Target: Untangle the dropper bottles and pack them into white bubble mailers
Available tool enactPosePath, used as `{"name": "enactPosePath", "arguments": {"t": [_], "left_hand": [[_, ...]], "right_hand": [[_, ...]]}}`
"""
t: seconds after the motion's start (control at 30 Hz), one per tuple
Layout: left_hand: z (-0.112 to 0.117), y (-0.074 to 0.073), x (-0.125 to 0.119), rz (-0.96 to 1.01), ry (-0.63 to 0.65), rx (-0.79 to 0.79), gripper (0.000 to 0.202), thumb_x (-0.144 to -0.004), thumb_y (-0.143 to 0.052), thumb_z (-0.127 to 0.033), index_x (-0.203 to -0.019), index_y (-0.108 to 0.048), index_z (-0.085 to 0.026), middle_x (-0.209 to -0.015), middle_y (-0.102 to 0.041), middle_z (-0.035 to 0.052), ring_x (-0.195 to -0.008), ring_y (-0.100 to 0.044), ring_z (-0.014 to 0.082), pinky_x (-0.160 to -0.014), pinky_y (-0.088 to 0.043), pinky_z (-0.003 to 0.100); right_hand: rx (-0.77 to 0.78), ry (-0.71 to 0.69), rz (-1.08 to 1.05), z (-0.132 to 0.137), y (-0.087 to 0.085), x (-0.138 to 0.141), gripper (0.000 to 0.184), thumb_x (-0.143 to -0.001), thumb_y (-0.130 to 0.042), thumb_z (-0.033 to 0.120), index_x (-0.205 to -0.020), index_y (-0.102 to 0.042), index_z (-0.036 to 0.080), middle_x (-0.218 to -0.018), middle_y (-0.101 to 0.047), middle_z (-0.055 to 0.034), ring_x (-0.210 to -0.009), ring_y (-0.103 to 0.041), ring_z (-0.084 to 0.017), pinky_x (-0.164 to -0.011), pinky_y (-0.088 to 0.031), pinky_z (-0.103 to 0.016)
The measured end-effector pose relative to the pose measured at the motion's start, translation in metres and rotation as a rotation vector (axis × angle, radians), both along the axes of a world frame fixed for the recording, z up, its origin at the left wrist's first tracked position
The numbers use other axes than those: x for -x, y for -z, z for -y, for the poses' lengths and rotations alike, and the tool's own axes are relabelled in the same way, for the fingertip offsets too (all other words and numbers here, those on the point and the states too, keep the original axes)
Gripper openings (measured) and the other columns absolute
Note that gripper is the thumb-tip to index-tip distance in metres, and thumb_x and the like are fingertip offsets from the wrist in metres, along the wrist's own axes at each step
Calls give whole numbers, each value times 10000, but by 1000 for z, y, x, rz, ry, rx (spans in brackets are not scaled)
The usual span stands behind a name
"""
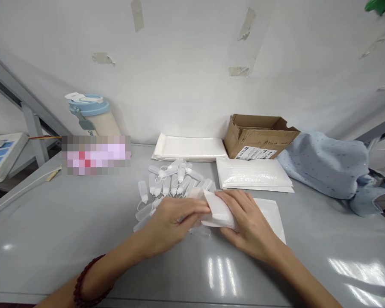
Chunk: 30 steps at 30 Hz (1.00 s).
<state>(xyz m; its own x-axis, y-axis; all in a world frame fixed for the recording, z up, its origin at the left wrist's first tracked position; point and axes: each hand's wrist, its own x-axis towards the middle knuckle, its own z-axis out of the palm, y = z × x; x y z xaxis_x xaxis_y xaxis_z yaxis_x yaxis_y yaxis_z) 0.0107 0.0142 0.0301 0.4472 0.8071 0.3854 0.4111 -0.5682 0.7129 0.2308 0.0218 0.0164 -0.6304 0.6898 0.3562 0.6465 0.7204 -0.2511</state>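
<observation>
My right hand [248, 222] is wrapped round a small white padded envelope [220, 210], which it holds up over the grey table with its edge turned left. At that edge, my left hand [173, 220] is closed, fingertips and thumb pinched together against the envelope's flap. A pale, blurred patch shows just beyond the left fingertips; I cannot make out what it is. Behind and beside my left hand lies a heap of small translucent squeeze bottles [166, 185] with white tips and tethered caps. Part of the heap is hidden by my left hand.
Another white padded envelope [272, 216] lies flat under my right forearm. Stacked padded envelopes [192, 147] rest by the wall, with more envelopes [252, 173] before an open cardboard box [259, 137]. Blue cloth [327, 162] sits right; a large tumbler [94, 113] stands left behind a pixelated item.
</observation>
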Motion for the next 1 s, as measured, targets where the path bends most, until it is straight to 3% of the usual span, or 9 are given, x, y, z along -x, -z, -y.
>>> {"name": "enactPosePath", "arguments": {"t": [0.1,0.17,0.3,0.4,0.5,0.67,0.77,0.9,1.0], "left_hand": [[-7,-11,11,45,-249,93,142,-857,-543,-224,-896,-679,-208,-873,-718,-3,-753,-651,134,-668,-503,224],[-12,-13,19,-114,-369,137,143,-841,-549,-273,-865,-671,-201,-829,-703,2,-687,-624,144,-608,-477,244],[-16,1,20,-568,-342,303,224,-814,-546,-373,-885,-648,-186,-799,-684,27,-706,-615,213,-577,-432,297],[-15,12,14,-667,-339,342,239,-805,-525,-341,-918,-643,-167,-784,-679,53,-765,-621,260,-593,-427,325],[-14,9,14,-506,-362,398,228,-783,-536,-322,-908,-647,-167,-741,-664,42,-728,-618,234,-584,-442,310],[-12,-19,20,184,-497,405,331,-762,-624,-388,-1015,-609,-175,-836,-672,32,-626,-616,148,-568,-516,263],[-8,-27,18,441,-436,396,376,-764,-655,-341,-1089,-553,-181,-897,-697,36,-655,-651,142,-648,-565,275],[-4,-15,10,340,-290,429,278,-798,-638,-302,-1053,-598,-197,-965,-716,38,-828,-685,172,-734,-571,268],[-4,0,3,144,-219,245,151,-848,-574,-229,-980,-645,-212,-938,-717,13,-847,-674,149,-745,-550,244]], "right_hand": [[-47,68,-29,-8,-3,-11,572,-723,-527,162,-1277,-387,134,-1150,-519,-141,-1031,-483,-291,-826,-416,-423],[-65,134,-56,-13,-4,-18,567,-733,-533,186,-1279,-385,153,-1151,-520,-135,-1029,-491,-294,-821,-418,-426],[-62,192,-81,-17,-4,-23,567,-741,-542,211,-1283,-378,180,-1157,-520,-125,-1023,-494,-295,-822,-416,-428],[-61,170,-57,-16,-4,-22,577,-740,-537,204,-1291,-366,192,-1163,-514,-122,-1030,-492,-295,-825,-415,-429],[-49,170,-50,-15,-5,-22,587,-744,-533,209,-1302,-350,204,-1161,-511,-117,-1034,-490,-295,-826,-416,-430],[3,155,4,-15,-4,-18,596,-727,-527,201,-1294,-345,179,-1159,-508,-129,-1041,-485,-299,-837,-414,-444],[30,119,27,-14,-3,-13,608,-711,-527,186,-1290,-344,159,-1180,-503,-142,-1063,-475,-302,-853,-411,-448],[49,88,26,-9,-3,-7,610,-710,-521,180,-1293,-340,160,-1180,-508,-143,-1060,-478,-302,-846,-423,-449],[40,73,23,-6,-3,-4,617,-712,-516,171,-1300,-330,163,-1172,-515,-147,-1049,-486,-308,-830,-434,-456]]}}
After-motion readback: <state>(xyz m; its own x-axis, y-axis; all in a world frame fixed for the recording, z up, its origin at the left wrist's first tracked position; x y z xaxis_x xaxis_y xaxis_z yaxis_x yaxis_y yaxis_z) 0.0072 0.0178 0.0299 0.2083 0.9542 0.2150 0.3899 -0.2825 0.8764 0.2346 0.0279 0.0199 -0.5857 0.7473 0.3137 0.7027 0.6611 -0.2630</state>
